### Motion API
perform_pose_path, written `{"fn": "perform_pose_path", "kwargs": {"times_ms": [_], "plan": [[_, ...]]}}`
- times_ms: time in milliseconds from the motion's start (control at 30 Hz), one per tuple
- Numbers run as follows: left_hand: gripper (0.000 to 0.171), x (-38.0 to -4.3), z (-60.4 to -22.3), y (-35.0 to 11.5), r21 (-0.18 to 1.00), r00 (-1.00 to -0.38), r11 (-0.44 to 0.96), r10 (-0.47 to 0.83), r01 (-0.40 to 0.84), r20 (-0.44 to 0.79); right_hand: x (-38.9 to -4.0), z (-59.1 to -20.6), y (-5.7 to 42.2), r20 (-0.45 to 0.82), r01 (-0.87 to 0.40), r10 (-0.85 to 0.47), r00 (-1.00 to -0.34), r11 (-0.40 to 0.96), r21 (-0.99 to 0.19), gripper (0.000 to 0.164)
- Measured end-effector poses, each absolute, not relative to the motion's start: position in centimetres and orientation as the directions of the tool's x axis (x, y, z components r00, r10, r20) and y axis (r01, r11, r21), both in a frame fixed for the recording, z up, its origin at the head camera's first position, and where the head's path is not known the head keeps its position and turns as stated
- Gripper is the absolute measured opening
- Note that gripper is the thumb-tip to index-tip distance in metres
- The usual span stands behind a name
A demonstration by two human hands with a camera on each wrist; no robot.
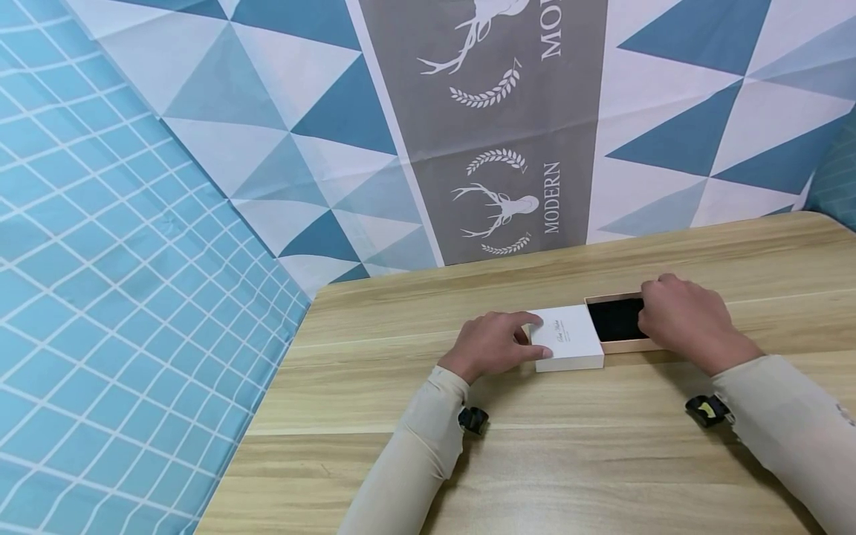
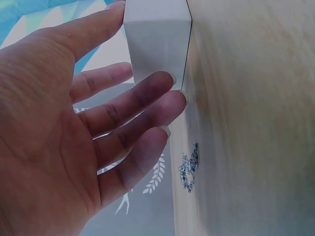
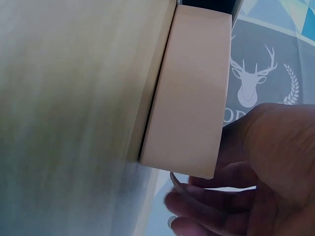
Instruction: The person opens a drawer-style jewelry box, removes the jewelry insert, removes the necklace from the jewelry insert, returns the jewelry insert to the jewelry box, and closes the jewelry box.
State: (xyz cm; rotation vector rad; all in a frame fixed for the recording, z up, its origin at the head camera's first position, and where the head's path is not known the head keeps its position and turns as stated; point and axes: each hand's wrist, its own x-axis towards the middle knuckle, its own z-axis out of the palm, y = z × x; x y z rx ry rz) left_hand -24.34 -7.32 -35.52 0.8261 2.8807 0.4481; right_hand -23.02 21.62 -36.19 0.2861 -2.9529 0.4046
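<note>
A white box sleeve (image 1: 568, 338) with small printed lettering lies flat on the table. At its left end my left hand (image 1: 495, 343) holds it between thumb and index finger; the other fingers spread loosely below the box end in the left wrist view. A pinkish-tan drawer (image 3: 189, 93) with a black lining (image 1: 617, 319) sticks out of the sleeve's right side. My right hand (image 1: 685, 319) covers the drawer's right end, fingers curled. In the right wrist view a thin pale strip (image 3: 175, 183) runs from that end into the fingers.
A small silver chain (image 2: 188, 169) lies on the wooden table (image 1: 535, 461) by the left hand, hidden in the head view. Behind the table hangs a patterned cloth (image 1: 521, 134) with deer prints; a blue checked cloth (image 1: 120, 282) borders the left side.
</note>
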Motion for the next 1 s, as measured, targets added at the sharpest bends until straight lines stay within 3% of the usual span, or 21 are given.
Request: {"fn": "perform_pose_path", "kwargs": {"times_ms": [333, 1000], "plan": [[0.054, -24.26, -35.35, -7.25, 0.313, -0.836, 0.797, 0.549, 0.516, -0.021, -22.89, -35.97, 21.94, 0.122, -0.185, -0.158, -0.98, 0.947, -0.261, 0.005], [0.055, -24.27, -35.4, -7.26, 0.328, -0.83, 0.788, 0.557, 0.521, -0.021, -22.9, -36.06, 21.89, 0.107, -0.194, -0.172, -0.979, 0.945, -0.265, 0.015]]}}
